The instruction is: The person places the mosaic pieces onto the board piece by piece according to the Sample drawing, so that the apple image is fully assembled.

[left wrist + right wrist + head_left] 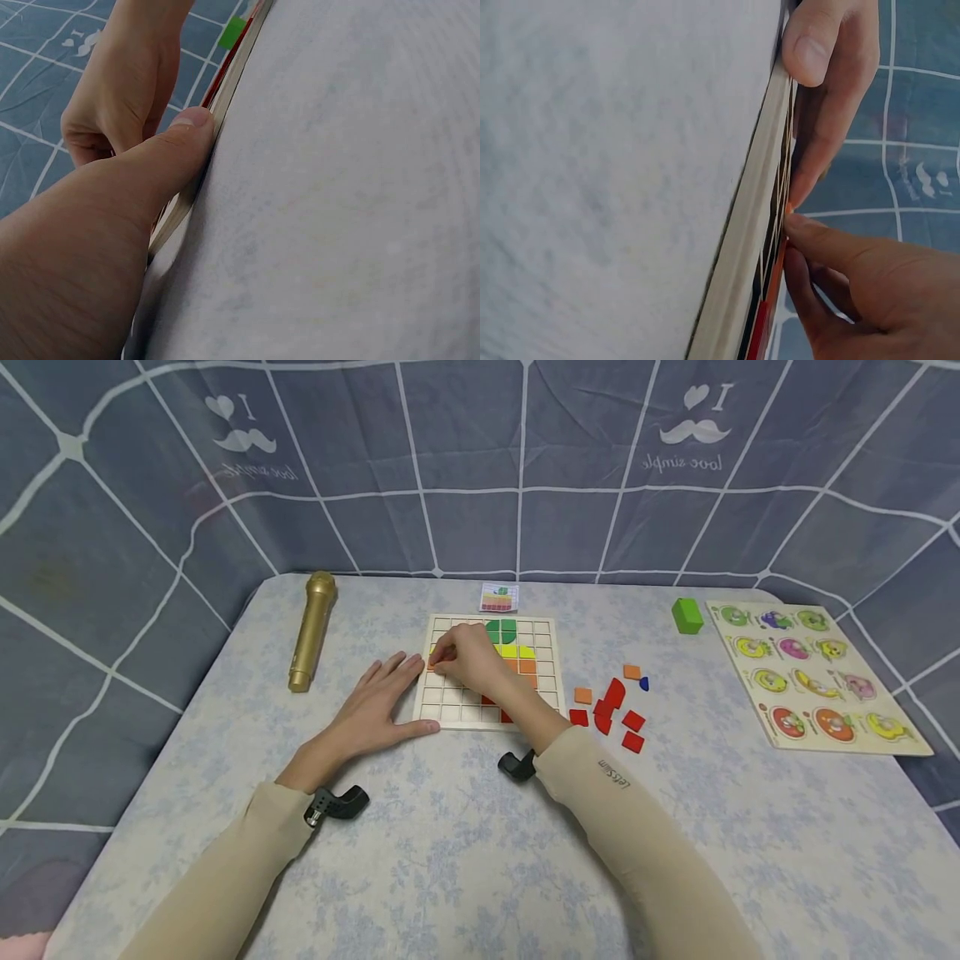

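A white grid board (pixel 450 714) lies on the table, with green, yellow, orange and red pieces set in its cells. My left hand (pixel 375 710) steadies it, fingers straight along the left side and thumb at the near left corner. Reaching across the grid, my right hand (pixel 472 656) pinches a small orange tile (pixel 790 208) between thumb and fingertips at the left column. That hand hides part of the coloured rows. In the left wrist view, the left thumb (pixel 184 135) touches the board's edge.
Loose red tiles (pixel 633 720), orange tiles (pixel 582 695) and a small blue piece (pixel 644 683) lie right of the board. Behind it is a picture card (pixel 498 597). A gold microphone (pixel 311 631) lies left; a green block (pixel 687 616) and fruit puzzle board (pixel 817 677) are right.
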The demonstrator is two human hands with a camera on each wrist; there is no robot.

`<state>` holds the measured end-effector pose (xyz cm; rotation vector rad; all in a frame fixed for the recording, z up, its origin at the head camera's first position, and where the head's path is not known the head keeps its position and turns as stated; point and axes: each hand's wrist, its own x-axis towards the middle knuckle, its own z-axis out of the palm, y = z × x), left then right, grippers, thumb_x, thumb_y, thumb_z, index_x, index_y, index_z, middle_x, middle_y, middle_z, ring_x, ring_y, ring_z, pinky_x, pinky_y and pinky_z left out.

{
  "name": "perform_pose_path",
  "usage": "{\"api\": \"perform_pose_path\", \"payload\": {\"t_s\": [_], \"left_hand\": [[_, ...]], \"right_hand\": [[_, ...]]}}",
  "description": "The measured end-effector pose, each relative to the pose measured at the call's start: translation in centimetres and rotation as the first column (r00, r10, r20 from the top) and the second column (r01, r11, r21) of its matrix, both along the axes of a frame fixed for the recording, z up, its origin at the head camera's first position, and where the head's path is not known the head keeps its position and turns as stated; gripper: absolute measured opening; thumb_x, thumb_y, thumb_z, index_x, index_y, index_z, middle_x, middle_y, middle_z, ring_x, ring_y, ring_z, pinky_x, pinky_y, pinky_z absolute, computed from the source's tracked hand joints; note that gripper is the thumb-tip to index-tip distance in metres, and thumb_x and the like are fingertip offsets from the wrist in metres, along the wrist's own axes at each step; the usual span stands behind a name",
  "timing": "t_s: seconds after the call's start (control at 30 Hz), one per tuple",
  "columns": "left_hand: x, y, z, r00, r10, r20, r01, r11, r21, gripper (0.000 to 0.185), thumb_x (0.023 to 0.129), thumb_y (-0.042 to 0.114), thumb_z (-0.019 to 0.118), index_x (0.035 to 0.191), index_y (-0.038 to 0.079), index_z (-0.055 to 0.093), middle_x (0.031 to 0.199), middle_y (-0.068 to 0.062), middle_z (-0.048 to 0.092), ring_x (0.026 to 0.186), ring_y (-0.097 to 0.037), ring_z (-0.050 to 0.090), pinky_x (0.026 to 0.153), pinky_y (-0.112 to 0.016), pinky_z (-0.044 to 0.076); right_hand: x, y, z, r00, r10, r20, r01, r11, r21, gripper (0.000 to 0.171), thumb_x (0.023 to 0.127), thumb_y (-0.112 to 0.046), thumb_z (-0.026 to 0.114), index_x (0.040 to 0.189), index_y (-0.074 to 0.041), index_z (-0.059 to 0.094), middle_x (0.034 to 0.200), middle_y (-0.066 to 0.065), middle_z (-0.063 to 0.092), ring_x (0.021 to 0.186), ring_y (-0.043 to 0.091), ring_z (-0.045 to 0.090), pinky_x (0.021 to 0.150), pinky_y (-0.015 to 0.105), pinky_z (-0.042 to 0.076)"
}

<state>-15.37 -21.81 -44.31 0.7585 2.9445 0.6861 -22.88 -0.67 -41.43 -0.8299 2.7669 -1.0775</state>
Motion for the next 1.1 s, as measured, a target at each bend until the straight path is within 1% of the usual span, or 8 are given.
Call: {"api": "perform_pose_path", "payload": {"t_s": [0.13,0.23,0.43,0.6,0.7,0.83,1.0,1.1], "left_hand": [[0.0,0.2,0.1,1.000,0.001,0.005,-0.001,1.000,0.000,0.106,0.089,0.057,0.078,0.168,0.007,0.027,0.174,-0.012,0.029,0.164,-0.033,0.015,0.134,-0.054,0.006],[0.0,0.4,0.1,1.000,0.003,0.007,-0.003,1.000,-0.005,0.107,0.089,0.057,0.078,0.168,0.007,0.026,0.174,-0.012,0.029,0.164,-0.033,0.015,0.134,-0.054,0.006],[-0.1,0.4,0.1,1.000,0.014,0.012,-0.014,1.000,-0.026,0.108,0.088,0.058,0.077,0.168,0.006,0.026,0.174,-0.013,0.028,0.164,-0.033,0.014,0.134,-0.054,0.006],[-0.1,0.3,0.2,1.000,0.022,0.005,-0.022,0.999,-0.032,0.109,0.087,0.057,0.078,0.167,0.005,0.026,0.173,-0.014,0.028,0.164,-0.034,0.014,0.134,-0.054,0.006],[-0.1,0.5,0.1,1.000,0.022,0.008,-0.021,0.999,-0.033,0.109,0.087,0.057,0.078,0.167,0.005,0.026,0.173,-0.015,0.028,0.164,-0.034,0.014,0.134,-0.054,0.006],[0.0,0.4,0.1,1.000,0.027,0.010,-0.027,0.999,-0.034,0.109,0.087,0.057,0.079,0.167,0.004,0.026,0.173,-0.016,0.028,0.164,-0.035,0.014,0.134,-0.055,0.006],[0.0,0.5,0.0,0.999,0.031,0.013,-0.030,0.999,-0.035,0.109,0.087,0.057,0.078,0.167,0.004,0.026,0.173,-0.016,0.028,0.164,-0.035,0.014,0.134,-0.054,0.006],[0.0,0.5,0.1,0.999,0.032,0.012,-0.032,0.999,-0.037,0.110,0.087,0.057,0.079,0.167,0.004,0.026,0.173,-0.016,0.028,0.164,-0.035,0.014,0.135,-0.054,0.006]], "right_hand": [[0.1,0.6,0.1,1.000,0.003,0.010,-0.003,1.000,-0.009,0.005,0.093,-0.009,0.082,0.097,-0.009,0.084,0.099,0.005,0.079,0.088,0.016,0.073,0.080,0.027,0.060],[0.1,1.6,0.4,1.000,-0.006,0.023,0.007,0.999,-0.036,0.007,0.094,-0.011,0.081,0.099,-0.008,0.083,0.099,0.005,0.079,0.091,0.017,0.074,0.083,0.028,0.061],[-0.2,5.2,1.2,0.995,-0.083,0.047,0.087,0.991,-0.100,0.007,0.095,-0.012,0.078,0.100,-0.007,0.082,0.098,0.006,0.078,0.094,0.020,0.071,0.088,0.032,0.062],[-0.1,8.3,1.7,0.989,-0.136,0.058,0.142,0.981,-0.131,0.009,0.096,-0.014,0.077,0.101,-0.008,0.082,0.098,0.007,0.078,0.094,0.022,0.073,0.085,0.036,0.063],[0.3,10.5,1.8,0.983,-0.171,0.066,0.178,0.976,-0.123,0.012,0.097,-0.016,0.077,0.104,-0.007,0.082,0.100,0.008,0.079,0.095,0.024,0.074,0.085,0.039,0.063],[0.7,13.5,1.9,0.971,-0.232,0.061,0.237,0.967,-0.096,0.017,0.097,-0.018,0.078,0.108,-0.007,0.081,0.102,0.010,0.079,0.098,0.026,0.074,0.084,0.039,0.061],[1.4,18.2,1.7,0.951,-0.306,0.054,0.308,0.950,-0.051,0.023,0.097,-0.019,0.077,0.114,-0.005,0.079,0.104,0.012,0.077,0.100,0.029,0.073,0.078,0.031,0.056],[1.9,21.0,1.6,0.940,-0.337,0.063,0.339,0.940,-0.033,0.024,0.097,-0.019,0.076,0.116,-0.004,0.078,0.106,0.015,0.076,0.097,0.031,0.071,0.069,0.026,0.055]]}}
